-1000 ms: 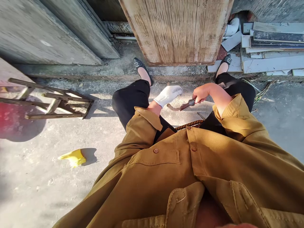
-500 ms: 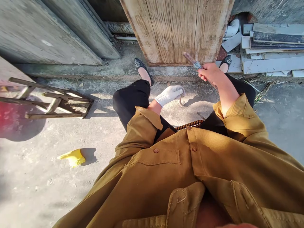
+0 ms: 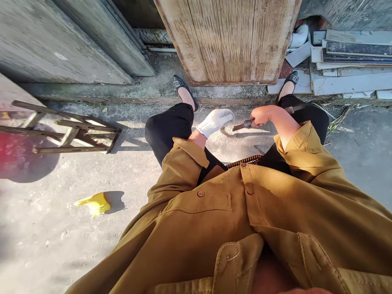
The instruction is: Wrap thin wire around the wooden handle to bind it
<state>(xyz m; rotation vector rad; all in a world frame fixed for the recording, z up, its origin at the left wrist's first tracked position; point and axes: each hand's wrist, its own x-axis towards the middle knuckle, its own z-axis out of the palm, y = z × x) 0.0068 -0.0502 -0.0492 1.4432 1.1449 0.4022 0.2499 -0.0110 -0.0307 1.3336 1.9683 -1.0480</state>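
Moved since the frame half a second earlier: right hand (image 3: pixel 261 115), lowered, with the stick (image 3: pixel 239 127) it carried, from the foot of the wooden panel (image 3: pixel 226 45) to the centre of the frame; left hand (image 3: pixel 217 121), only slightly shifted.

Item, stick: dark, bound with a band of grey winding (image 3: pixel 247 123), located just right of centre. Its bare tip pointed left, towards the gloved fingers and apart from them; the winding sat against the bare fingers, on their left side.

Item, right hand: ungloved, fingers clenched round the stick.

Item, left hand: in a white knitted glove, back uppermost, fingers bent towards the thumb; whether they gripped anything could not be told.

Item, clothing: brown shirt (image 3: pixel 199 220), sleeves turned back, lower centre; black trousers (image 3: pixel 168 128), knees spread; a pair of dark flat shoes (image 3: pixel 180 83), either side of the panel's foot.

Item, wooden frame (image 3: pixel 70 137): slatted, on the ground, left edge.

Item, yellow object (image 3: pixel 96 203): crumpled, on the ground, lower left.

Item, grey slabs (image 3: pixel 61 45): leaning, upper left.

Item, boards (image 3: pixel 352 83): pale and dark, stacked, upper right, with a white pipe (image 3: pixel 300 36) beside them and dry stalks (image 3: pixel 338 118) below
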